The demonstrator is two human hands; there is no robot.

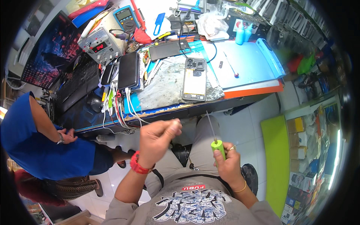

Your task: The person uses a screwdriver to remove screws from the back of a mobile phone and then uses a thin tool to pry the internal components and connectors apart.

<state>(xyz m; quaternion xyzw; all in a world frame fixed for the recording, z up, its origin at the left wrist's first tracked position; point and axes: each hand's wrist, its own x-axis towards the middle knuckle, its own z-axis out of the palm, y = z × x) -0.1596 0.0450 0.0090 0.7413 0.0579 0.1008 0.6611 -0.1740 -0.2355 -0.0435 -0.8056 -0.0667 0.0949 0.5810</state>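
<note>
My left hand [157, 138], with a red watch on the wrist, is raised above my lap with fingertips pinched; whatever is between them, if anything, is too small to make out. My right hand [229, 167] grips a green cylindrical handle [218, 147] with a long thin shaft pointing up toward the bench edge. Beyond my hands, a phone [194, 79] with its back cover off lies on a worn grey mat [161, 84]. A dark phone [165, 50] and a black device [128, 70] with white cables lie beside it.
A person in blue [48, 138] stands at left. The bench holds a laptop [73, 82], power supply [99, 45], multimeter [125, 18], blue mat [249, 63] with a thin tool, and bottles [240, 34]. A glass display case [303, 153] with a green edge stands at right.
</note>
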